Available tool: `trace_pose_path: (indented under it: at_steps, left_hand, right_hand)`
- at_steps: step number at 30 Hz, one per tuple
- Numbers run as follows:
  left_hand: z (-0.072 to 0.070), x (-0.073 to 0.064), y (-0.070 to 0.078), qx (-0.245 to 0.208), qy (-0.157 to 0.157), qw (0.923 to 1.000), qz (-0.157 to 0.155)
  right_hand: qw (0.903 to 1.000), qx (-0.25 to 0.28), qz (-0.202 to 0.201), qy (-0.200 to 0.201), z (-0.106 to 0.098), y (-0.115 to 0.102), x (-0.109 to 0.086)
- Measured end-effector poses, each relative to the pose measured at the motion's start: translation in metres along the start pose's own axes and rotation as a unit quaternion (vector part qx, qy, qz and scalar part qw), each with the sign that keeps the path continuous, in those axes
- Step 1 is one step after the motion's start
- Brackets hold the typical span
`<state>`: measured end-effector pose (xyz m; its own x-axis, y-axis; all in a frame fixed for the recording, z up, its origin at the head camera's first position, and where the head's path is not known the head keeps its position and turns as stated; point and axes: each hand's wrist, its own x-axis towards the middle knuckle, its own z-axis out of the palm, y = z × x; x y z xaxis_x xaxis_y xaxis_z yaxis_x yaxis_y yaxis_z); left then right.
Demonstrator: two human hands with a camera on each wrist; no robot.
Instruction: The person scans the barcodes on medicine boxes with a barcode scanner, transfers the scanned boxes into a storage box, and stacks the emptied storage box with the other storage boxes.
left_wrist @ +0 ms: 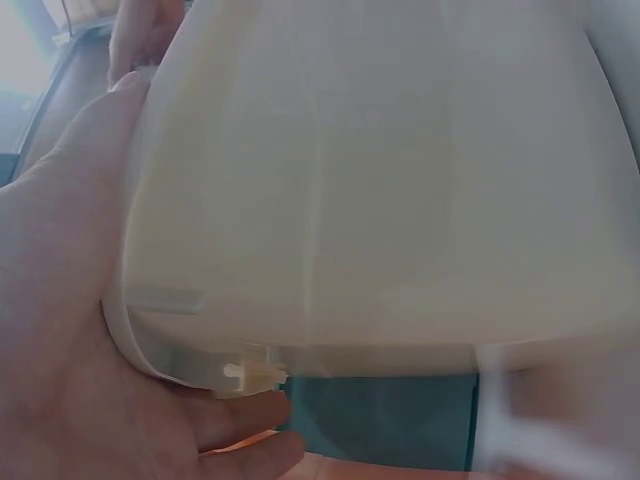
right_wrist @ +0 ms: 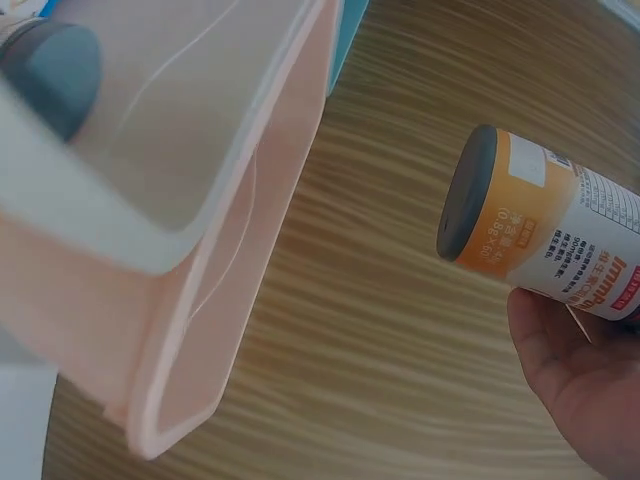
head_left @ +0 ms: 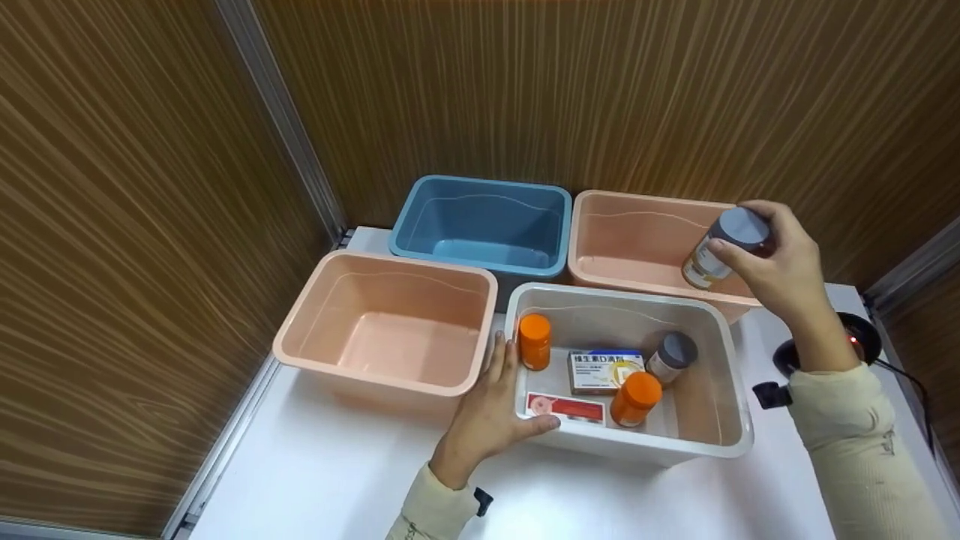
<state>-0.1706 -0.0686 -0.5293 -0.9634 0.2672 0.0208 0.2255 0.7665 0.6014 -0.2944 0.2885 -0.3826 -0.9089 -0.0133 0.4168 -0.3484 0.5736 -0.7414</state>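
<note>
My right hand grips a supplement bottle with a grey lid, above the right end of the back peach bin. The right wrist view shows the bottle's orange and white printed label. My left hand rests against the front left corner of the white bin, thumb over the front rim and fingers along the side. Inside that bin are an orange-capped bottle, a second orange bottle, another grey-lidded bottle, a white medicine box and a red and white box.
A blue bin stands at the back left, beside the back peach bin. Another peach bin sits left of the white one. On the table's right lies a black device with a red light and a cable. Wood-grained panels enclose the table.
</note>
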Motion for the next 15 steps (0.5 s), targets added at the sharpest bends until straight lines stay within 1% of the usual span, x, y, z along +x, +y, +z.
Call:
trace_pose_path:
  at_steps: [6,15]
  left_hand:
    - [0.0,0.001,0.0,0.023,-0.004,0.9997,0.001]
    - [0.0,0.001,0.0,0.013,-0.003,0.9999,-0.006]
  right_hand:
    - [0.9996,-0.006,0.005,-0.029,0.016,-0.01,0.023]
    - [0.9964,-0.034,0.019,-0.076,0.047,-0.016,0.054]
